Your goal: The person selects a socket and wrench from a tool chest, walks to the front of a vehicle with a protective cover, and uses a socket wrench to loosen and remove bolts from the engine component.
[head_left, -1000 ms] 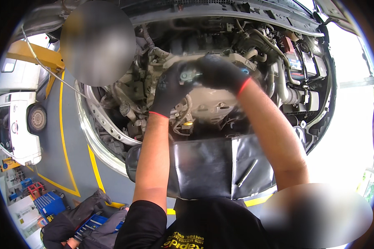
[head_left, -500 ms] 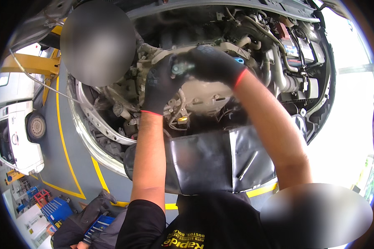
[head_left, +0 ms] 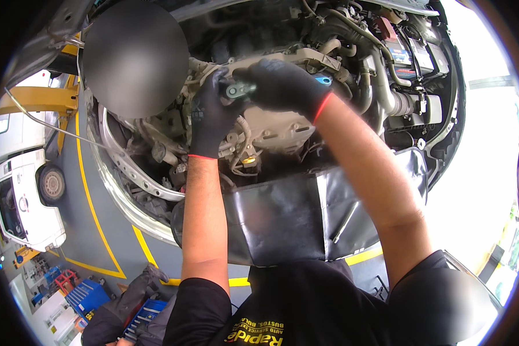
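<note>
Both hands wear black gloves with red cuffs, above the beige engine cover (head_left: 282,135). My left hand (head_left: 212,112) has its fingers closed around the left end of a tool with a small metal head (head_left: 235,91). My right hand (head_left: 285,86) is closed over the same tool, hiding its middle; a blue end (head_left: 323,80) shows beyond the right fingers. What the head touches is hard to make out. Below the cover are a yellow cap (head_left: 248,161) and hoses.
A black fender cover (head_left: 277,222) with a slim metal tool (head_left: 345,222) lies over the car's front. The battery (head_left: 415,57) is upper right, a yellow lift arm (head_left: 34,101) left. A white vehicle (head_left: 26,202) stands left; a person's dark-clothed legs (head_left: 127,294) show lower left.
My hands and forearms appear further left and higher, still together on the tool. The engine bay has also shifted up and left in the picture.
</note>
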A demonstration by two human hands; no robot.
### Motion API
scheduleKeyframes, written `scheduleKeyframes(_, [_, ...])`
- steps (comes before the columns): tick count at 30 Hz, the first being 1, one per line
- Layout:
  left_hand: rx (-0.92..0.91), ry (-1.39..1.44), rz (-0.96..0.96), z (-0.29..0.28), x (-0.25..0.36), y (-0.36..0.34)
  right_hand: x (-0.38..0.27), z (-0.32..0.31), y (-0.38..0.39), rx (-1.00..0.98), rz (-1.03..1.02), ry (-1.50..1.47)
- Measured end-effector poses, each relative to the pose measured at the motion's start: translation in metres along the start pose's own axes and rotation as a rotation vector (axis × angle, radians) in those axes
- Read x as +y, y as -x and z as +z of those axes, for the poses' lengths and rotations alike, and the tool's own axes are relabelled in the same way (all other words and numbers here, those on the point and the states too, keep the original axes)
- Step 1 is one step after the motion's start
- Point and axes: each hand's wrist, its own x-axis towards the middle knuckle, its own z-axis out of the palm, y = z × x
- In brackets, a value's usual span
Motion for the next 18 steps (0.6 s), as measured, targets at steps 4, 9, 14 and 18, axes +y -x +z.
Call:
scheduleKeyframes(4, [-0.022,-0.077,-0.060,0.001,0.008,0.001,-0.002,0.002,0.000,0.026,-0.012,0.003])
scheduleKeyframes(9, [0.046,-0.192,0.029,0.001,0.018,-0.001,-0.001,0.003,0.001,0.007,0.006,0.013])
scheduleKeyframes(14, [0.005,-0.196,-0.135,0.004,0.020,-0.001,-0.001,0.004,0.002,0.097,-0.025,0.019])
scheduleKeyframes(18, [0.112,-0.151,0.053,0.005,0.011,0.000,0.000,0.000,0.001,0.054,0.002,0.015])
